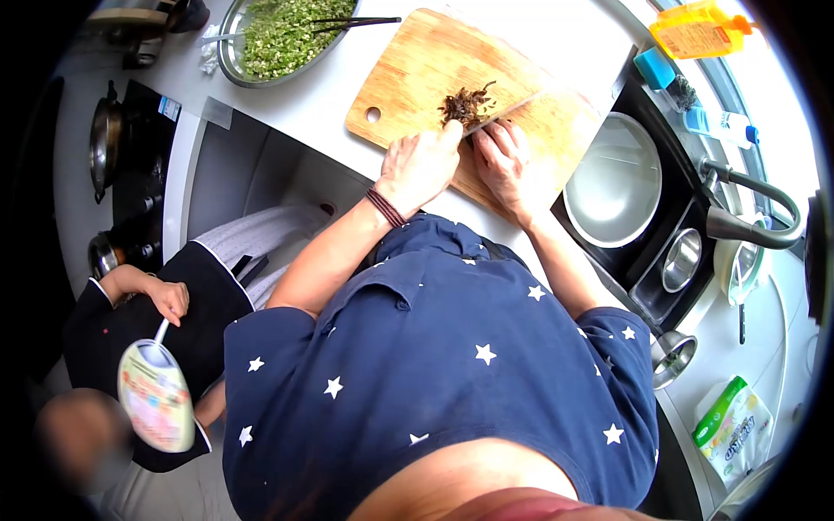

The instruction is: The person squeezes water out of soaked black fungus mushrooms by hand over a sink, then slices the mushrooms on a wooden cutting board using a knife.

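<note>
My left hand [421, 163], with a dark banded bracelet at the wrist, is closed around the handle of a knife. The knife's blade [508, 111] slants up and right across the wooden cutting board [417, 61]. Against the near side of the blade, my right hand [504, 161] rests on the board with its fingers bent and pressed together; what lies under them is hidden. Dark chopped strips [467, 105] form a small pile just beyond the blade.
A glass bowl of chopped greens [287, 39] with chopsticks stands at the upper left. On the right are a sink with a large bowl [612, 180], a faucet [756, 227] and an orange bottle [699, 30]. Another person [156, 321] holding a fan [156, 395] is at lower left.
</note>
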{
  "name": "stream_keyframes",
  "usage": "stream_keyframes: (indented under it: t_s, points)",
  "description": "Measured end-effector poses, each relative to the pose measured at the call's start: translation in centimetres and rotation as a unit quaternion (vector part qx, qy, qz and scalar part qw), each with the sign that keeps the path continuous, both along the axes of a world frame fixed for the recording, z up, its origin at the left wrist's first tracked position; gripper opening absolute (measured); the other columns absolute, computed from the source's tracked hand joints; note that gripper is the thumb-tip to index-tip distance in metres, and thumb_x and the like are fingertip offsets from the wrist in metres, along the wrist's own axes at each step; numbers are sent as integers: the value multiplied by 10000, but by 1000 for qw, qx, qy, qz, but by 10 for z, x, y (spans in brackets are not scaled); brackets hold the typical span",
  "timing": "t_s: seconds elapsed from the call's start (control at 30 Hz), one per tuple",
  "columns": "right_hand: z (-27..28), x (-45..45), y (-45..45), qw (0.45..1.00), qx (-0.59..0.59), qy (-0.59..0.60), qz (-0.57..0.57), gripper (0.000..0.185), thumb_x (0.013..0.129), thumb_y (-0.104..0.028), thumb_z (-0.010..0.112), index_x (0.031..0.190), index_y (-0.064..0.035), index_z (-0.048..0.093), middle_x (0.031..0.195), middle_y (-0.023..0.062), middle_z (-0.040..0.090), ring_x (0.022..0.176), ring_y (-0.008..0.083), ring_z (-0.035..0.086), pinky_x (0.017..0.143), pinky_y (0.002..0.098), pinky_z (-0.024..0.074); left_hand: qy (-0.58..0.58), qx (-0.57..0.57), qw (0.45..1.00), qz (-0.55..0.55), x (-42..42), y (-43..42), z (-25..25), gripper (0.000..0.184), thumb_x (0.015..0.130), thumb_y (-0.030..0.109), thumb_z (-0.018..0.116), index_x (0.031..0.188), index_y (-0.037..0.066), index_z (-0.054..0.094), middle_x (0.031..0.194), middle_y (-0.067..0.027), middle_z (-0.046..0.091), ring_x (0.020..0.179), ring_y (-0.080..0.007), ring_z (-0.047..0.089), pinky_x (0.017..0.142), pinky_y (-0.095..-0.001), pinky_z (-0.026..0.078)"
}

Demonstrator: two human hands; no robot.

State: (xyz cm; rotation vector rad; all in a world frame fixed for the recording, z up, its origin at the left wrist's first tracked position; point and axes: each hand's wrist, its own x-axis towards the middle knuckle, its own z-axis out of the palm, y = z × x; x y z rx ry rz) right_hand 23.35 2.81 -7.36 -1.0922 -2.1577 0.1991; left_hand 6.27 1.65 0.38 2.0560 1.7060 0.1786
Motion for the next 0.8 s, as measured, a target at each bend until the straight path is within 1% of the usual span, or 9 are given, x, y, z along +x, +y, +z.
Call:
stream_keyframes:
  t_s: [0.13, 0.17, 0.3, 0.5, 0.6, 0.7, 0.8]
  points:
    - [2, 2, 0, 1000, 13, -1, 10, 289, 661, 31, 657, 946, -15, 666, 1004, 113, 641, 967, 296, 603, 851, 410, 495, -99, -7, 994, 55, -15, -4, 5, 130, 901, 158, 543, 978, 54, 550, 652, -243, 611, 664, -433, 641, 589, -523, 516]
    - [3, 2, -1, 1000, 12, -3, 8, 287, 662, 30, 657, 946, -14, 666, 999, 113, 642, 963, 295, 603, 849, 409, 495, -74, -10, 997, 33, -19, -8, 11, 116, 895, 150, 547, 970, 61, 554, 650, -238, 608, 661, -432, 638, 584, -520, 511]
    - [0, 2, 0, 1000, 21, 4, 3, 287, 668, 21, 653, 953, -13, 667, 993, 113, 639, 958, 293, 602, 847, 410, 496, -40, 1, 999, -22, -19, -16, 24, 122, 873, 127, 556, 967, 54, 529, 668, -227, 621, 665, -432, 640, 584, -521, 512]
    - [-6, 2, 1, 1000, 26, -4, 8, 317, 661, 7, 650, 977, -19, 663, 1015, 118, 630, 963, 304, 599, 865, 421, 492, -35, -9, 999, -24, -4, -4, 7, 131, 875, 133, 552, 963, 41, 517, 673, -244, 622, 676, -446, 640, 602, -529, 517]
    - [-1, 3, 1, 1000, 13, -16, 9, 285, 709, -33, 675, 994, -20, 656, 1020, 120, 626, 964, 305, 598, 873, 428, 484, -24, -11, 1000, -10, 4, -1, 5, 132, 882, 144, 546, 964, 43, 520, 674, -257, 620, 674, -450, 639, 609, -534, 516]
    - [26, 8, -1, 997, -25, -68, 34, 263, 778, -97, 692, 1028, -25, 655, 1069, 121, 628, 1037, 298, 586, 922, 437, 464, -55, -22, 998, 20, -2, 3, 2, 153, 886, 167, 545, 966, 36, 545, 682, -269, 617, 689, -457, 635, 630, -537, 514]
    - [31, 14, -8, 993, -13, -103, 47, 257, 819, -145, 695, 1048, -31, 662, 1136, 118, 624, 1125, 287, 562, 978, 450, 437, -85, -30, 995, 36, -8, 6, -5, 180, 890, 190, 551, 968, 29, 569, 687, -278, 612, 705, -467, 629, 648, -537, 512]
